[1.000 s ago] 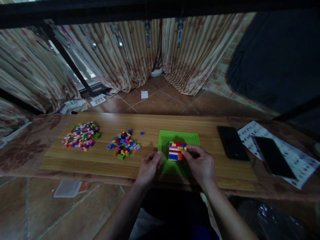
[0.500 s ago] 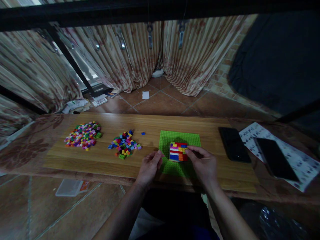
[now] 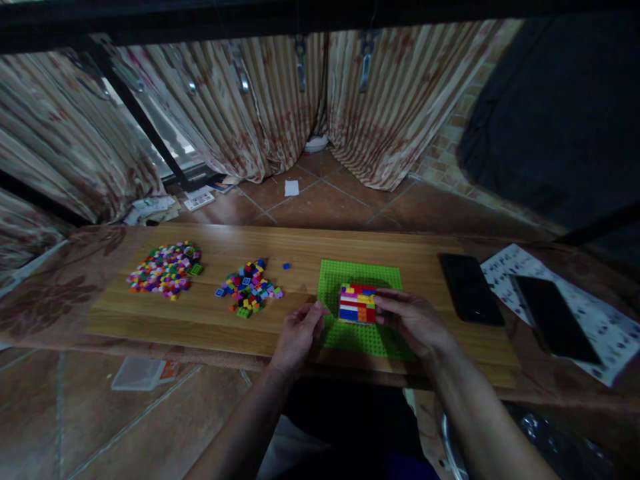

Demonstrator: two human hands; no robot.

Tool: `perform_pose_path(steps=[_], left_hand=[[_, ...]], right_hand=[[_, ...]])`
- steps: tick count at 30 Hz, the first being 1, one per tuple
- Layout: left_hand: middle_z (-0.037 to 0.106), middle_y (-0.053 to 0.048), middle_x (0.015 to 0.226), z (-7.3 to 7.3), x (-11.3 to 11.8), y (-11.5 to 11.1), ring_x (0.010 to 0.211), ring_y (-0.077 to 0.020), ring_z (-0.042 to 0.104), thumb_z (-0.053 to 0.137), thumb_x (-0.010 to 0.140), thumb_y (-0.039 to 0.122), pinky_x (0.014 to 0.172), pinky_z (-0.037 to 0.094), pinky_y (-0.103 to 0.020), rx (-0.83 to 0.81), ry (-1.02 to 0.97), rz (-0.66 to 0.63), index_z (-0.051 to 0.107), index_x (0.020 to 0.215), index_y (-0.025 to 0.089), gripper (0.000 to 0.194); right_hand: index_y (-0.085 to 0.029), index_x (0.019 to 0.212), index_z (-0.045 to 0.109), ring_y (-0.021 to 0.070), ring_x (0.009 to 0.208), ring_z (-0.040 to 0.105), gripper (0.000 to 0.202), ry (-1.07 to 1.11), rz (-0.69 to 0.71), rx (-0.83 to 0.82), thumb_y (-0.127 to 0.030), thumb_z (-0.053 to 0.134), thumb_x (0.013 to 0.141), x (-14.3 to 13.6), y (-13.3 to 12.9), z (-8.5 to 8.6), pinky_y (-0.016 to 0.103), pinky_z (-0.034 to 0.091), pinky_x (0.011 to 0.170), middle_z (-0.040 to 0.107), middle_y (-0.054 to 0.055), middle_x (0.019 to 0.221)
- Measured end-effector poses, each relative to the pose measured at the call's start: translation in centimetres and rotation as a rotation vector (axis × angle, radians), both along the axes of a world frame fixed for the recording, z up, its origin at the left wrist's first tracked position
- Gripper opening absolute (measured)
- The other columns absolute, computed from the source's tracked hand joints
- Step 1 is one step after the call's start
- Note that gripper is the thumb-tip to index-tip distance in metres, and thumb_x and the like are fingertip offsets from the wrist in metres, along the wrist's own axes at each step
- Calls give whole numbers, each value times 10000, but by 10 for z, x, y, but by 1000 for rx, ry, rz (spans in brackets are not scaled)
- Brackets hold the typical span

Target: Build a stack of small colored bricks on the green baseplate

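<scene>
A block of red, blue, white, yellow and orange bricks [image 3: 357, 304] stands on the green baseplate [image 3: 360, 270]. My right hand [image 3: 407, 319] is at the block's right side, its fingertips touching that edge. My left hand [image 3: 301, 330] is closed in a pinch at the baseplate's left edge, apart from the block. Something small and pinkish shows at its fingertips, too small to name. Left of the baseplate lies a pile of mixed bricks [image 3: 253, 288], with a single blue brick [image 3: 286, 266] near it.
A larger pile of small bricks [image 3: 166, 269] lies at the wooden board's left. On the right are a black phone [image 3: 471, 289], a second dark device [image 3: 555, 320] and a printed sheet [image 3: 613, 333]. A clear plastic box [image 3: 136, 374] rests on the floor.
My right hand has shifted a little to the right, from over the block's upper right corner to its right side. My left hand has hardly moved.
</scene>
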State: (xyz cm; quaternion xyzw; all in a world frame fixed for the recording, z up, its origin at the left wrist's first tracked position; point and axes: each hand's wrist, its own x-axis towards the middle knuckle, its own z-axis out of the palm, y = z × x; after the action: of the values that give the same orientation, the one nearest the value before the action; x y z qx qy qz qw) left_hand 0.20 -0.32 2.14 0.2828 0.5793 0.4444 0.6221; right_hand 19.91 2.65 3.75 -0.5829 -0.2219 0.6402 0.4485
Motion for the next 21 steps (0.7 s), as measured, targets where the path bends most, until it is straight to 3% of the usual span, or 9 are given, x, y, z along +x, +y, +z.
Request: perform_pose_path(steps=[9, 16, 21], left_hand=[[438, 48, 530, 0, -2, 1, 439, -49, 338, 654, 673, 570, 414, 215, -174, -20, 33, -16, 621, 706, 138, 434], [438, 45, 520, -3, 6, 6, 465, -63, 349, 606, 728, 543, 446, 248, -196, 71, 164, -163, 561, 620, 156, 404], [439, 46, 520, -9, 8, 7, 471, -68, 359, 580, 748, 528, 453, 264, -198, 77, 226, -175, 528, 598, 165, 396]], right_hand=[[-138, 803, 700, 155, 637, 670, 366, -107, 10, 34, -274, 866, 506, -1, 0, 0, 216, 538, 482, 727, 63, 787], [-152, 812, 685, 138, 601, 654, 353, -113, 10, 32, -270, 853, 525, -4, 0, -1, 196, 516, 452, 718, 41, 748], [-137, 783, 694, 142, 624, 653, 329, -65, 42, 18, -276, 847, 527, -2, 0, 0, 208, 542, 504, 699, 40, 696]])
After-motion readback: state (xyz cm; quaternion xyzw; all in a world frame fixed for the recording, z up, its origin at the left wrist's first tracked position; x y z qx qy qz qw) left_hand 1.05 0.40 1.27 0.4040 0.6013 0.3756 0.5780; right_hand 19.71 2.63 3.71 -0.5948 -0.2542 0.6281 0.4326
